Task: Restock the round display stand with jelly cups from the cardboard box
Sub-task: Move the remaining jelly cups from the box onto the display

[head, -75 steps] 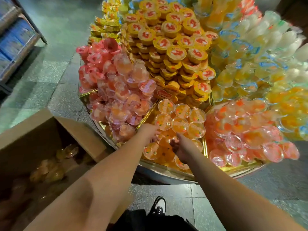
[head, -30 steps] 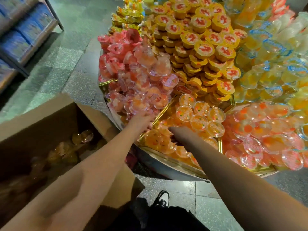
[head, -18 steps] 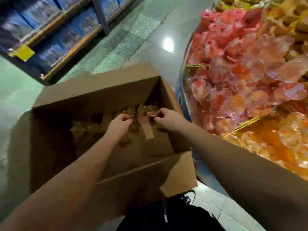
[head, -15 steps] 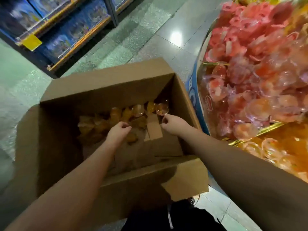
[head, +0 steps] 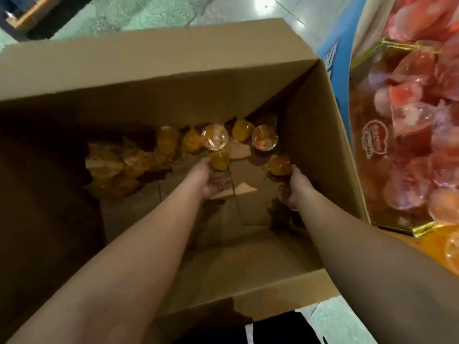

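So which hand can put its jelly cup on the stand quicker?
Probably the right hand. It holds an orange jelly cup by the box wall nearest the display stand. The left hand is farther over.

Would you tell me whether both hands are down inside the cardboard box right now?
Yes, the left hand and the right hand both reach inside the cardboard box, beside orange jelly cups.

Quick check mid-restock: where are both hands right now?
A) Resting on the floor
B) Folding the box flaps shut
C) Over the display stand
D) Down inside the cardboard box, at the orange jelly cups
D: the left hand and right hand are both down inside the cardboard box, each touching an orange jelly cup.
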Available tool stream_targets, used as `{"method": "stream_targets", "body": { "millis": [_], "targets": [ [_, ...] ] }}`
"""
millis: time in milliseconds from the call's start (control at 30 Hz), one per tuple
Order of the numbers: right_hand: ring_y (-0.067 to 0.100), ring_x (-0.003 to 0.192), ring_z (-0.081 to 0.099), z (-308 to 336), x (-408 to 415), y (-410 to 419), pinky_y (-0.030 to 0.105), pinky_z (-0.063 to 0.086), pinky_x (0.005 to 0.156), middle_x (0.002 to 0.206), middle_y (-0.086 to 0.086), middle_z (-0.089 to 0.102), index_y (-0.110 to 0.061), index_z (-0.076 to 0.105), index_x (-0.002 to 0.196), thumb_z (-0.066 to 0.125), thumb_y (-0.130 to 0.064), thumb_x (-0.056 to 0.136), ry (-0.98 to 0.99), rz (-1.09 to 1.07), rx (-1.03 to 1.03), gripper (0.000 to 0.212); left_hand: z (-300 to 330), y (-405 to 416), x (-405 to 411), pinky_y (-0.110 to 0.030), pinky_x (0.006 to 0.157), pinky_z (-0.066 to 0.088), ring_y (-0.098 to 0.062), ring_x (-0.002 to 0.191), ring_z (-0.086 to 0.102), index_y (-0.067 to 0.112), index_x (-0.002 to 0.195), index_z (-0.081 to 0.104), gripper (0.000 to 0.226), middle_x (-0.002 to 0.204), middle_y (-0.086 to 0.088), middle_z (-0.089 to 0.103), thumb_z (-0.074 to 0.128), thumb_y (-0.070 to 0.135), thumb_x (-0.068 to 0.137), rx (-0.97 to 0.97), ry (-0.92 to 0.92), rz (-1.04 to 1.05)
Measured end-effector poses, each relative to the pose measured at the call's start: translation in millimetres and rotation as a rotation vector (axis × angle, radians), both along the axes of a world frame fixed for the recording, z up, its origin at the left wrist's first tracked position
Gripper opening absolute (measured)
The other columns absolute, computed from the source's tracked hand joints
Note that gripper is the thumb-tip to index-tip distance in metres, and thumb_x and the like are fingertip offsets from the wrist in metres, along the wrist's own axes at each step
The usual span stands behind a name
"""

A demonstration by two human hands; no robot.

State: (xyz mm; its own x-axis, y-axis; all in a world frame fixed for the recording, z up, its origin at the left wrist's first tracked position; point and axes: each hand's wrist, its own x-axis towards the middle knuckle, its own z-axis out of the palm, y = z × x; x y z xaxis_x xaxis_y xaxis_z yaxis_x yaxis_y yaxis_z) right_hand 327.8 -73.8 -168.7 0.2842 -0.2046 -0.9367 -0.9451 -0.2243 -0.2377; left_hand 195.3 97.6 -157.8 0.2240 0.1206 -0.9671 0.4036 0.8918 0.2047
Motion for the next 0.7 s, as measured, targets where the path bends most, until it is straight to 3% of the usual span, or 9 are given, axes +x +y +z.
{"method": "stream_targets", "body": {
  "millis": [33, 100, 167, 267, 367, 467, 533, 633, 700],
  "targets": [
    [0.031, 0.108, 0.058, -9.1, 4.8, 1.9, 0.042, 0.046, 0.104, 0.105, 0.014, 0.062, -0.013, 0.052, 0.117, 0.058, -0.053, 0.093, 0.036, -0.142, 0.020, 0.047, -8.1, 4.4, 5.1, -0.033, 0.062, 0.056, -0.032, 0.102, 0.069, 0.016, 0.118, 0.055, 0.035, 0.113, -0.019, 0.067, 0.045, 0.045, 0.102, -0.019, 0.005, 0.025],
    [0.033, 0.104, 0.064, -22.0, 13.0, 8.3, 0.046, 0.047, 0.104, 0.105, 0.016, 0.066, -0.007, 0.056, 0.118, 0.063, -0.057, 0.087, 0.114, -0.323, 0.097, 0.059, -24.9, 11.2, 11.1, -0.030, 0.061, 0.055, -0.032, 0.100, 0.069, 0.015, 0.113, 0.056, 0.041, 0.113, -0.021, 0.066, 0.044, 0.052, 0.101, -0.051, 0.001, 0.044],
    [0.034, 0.101, 0.066, -33.1, 15.6, 13.7, 0.045, 0.046, 0.105, 0.107, 0.019, 0.068, -0.007, 0.058, 0.120, 0.063, -0.059, 0.086, 0.149, -0.373, 0.151, 0.063, -39.0, 15.4, 14.4, -0.028, 0.058, 0.056, -0.031, 0.099, 0.069, 0.015, 0.113, 0.058, 0.043, 0.114, -0.021, 0.065, 0.046, 0.054, 0.099, -0.077, -0.007, 0.050],
    [0.033, 0.110, 0.063, -36.0, 16.0, 23.8, 0.043, 0.045, 0.106, 0.111, 0.019, 0.063, -0.010, 0.051, 0.123, 0.064, -0.057, 0.087, 0.117, -0.433, 0.166, 0.061, -53.1, 19.0, 19.0, -0.028, 0.051, 0.055, -0.032, 0.105, 0.069, 0.016, 0.129, 0.055, 0.056, 0.115, -0.023, 0.067, 0.054, 0.058, 0.094, -0.075, 0.004, 0.024],
    [0.032, 0.115, 0.059, -37.2, 15.8, 31.3, 0.038, 0.048, 0.102, 0.126, 0.019, 0.058, -0.014, 0.045, 0.135, 0.070, -0.052, 0.085, 0.069, -0.538, 0.169, 0.067, -57.2, 19.0, 24.0, -0.023, 0.051, 0.053, -0.031, 0.095, 0.072, 0.015, 0.128, 0.051, 0.056, 0.110, -0.023, 0.069, 0.051, 0.060, 0.094, -0.053, 0.000, -0.044],
    [0.029, 0.099, 0.064, -42.8, 15.6, 30.9, 0.036, 0.053, 0.087, 0.113, 0.017, 0.060, -0.013, 0.047, 0.133, 0.071, -0.052, 0.084, 0.049, -0.470, 0.141, 0.067, -60.9, 14.3, 25.0, -0.022, 0.047, 0.052, -0.028, 0.081, 0.075, 0.017, 0.131, 0.045, 0.053, 0.106, -0.021, 0.071, 0.048, 0.058, 0.097, -0.053, -0.006, -0.104],
    [0.027, 0.089, 0.063, -43.5, 14.3, 27.3, 0.034, 0.053, 0.074, 0.103, 0.016, 0.059, -0.013, 0.050, 0.128, 0.069, -0.053, 0.084, 0.058, -0.382, 0.104, 0.062, -65.0, 12.7, 25.0, -0.022, 0.045, 0.052, -0.026, 0.075, 0.075, 0.009, 0.128, 0.049, 0.054, 0.107, -0.022, 0.071, 0.050, 0.054, 0.098, -0.085, -0.002, -0.080],
    [0.025, 0.088, 0.063, -42.8, 9.2, 18.8, 0.032, 0.051, 0.063, 0.105, 0.014, 0.057, -0.015, 0.052, 0.126, 0.069, -0.054, 0.084, 0.080, -0.265, 0.053, 0.060, -66.8, 12.6, 23.1, -0.022, 0.064, 0.059, -0.022, 0.083, 0.074, 0.005, 0.122, 0.058, 0.045, 0.108, -0.024, 0.070, 0.055, 0.043, 0.098, -0.091, 0.002, -0.006],
    [0.024, 0.091, 0.063, -40.1, 4.0, 13.0, 0.029, 0.054, 0.068, 0.106, 0.015, 0.056, -0.015, 0.052, 0.122, 0.071, -0.053, 0.084, 0.104, -0.191, 0.030, 0.056, -61.1, 8.4, 18.5, -0.022, 0.071, 0.059, -0.023, 0.091, 0.073, 0.009, 0.120, 0.059, 0.036, 0.108, -0.022, 0.070, 0.058, 0.037, 0.097, -0.070, -0.011, 0.017]
  ]
}}
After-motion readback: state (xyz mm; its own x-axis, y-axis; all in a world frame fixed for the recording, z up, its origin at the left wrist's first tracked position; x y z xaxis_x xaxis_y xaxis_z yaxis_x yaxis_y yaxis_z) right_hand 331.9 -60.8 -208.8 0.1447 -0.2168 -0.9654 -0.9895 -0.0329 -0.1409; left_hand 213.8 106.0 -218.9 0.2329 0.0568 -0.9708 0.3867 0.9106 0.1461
